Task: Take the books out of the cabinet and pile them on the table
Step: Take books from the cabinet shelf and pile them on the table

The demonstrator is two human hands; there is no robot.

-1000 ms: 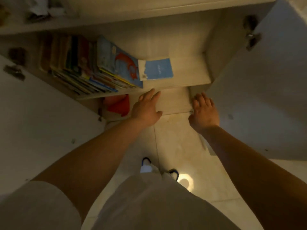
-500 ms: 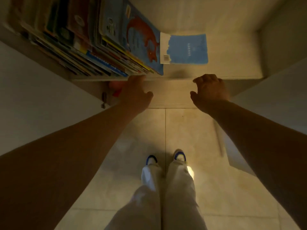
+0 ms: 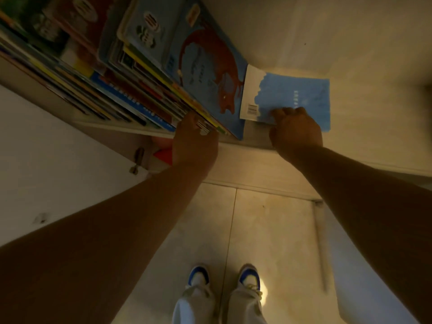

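- Both our hands have reached the shelf (image 3: 149, 131) since a moment ago.
- Our left hand (image 3: 195, 146) curls under the leaning books (image 3: 131, 73); grip unclear.
- Our right hand (image 3: 295, 130) pinches the blue book (image 3: 301, 94) lying flat beneath its fingers.

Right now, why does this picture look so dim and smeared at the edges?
Head view: warm, low light leaves both arms nearly black; the right hand on the light blue book reads clearly, while the far right edge smears with motion blur. A bright glare spot sits on the floor tile by the shoes, and the wide lens bends the shelf edge.
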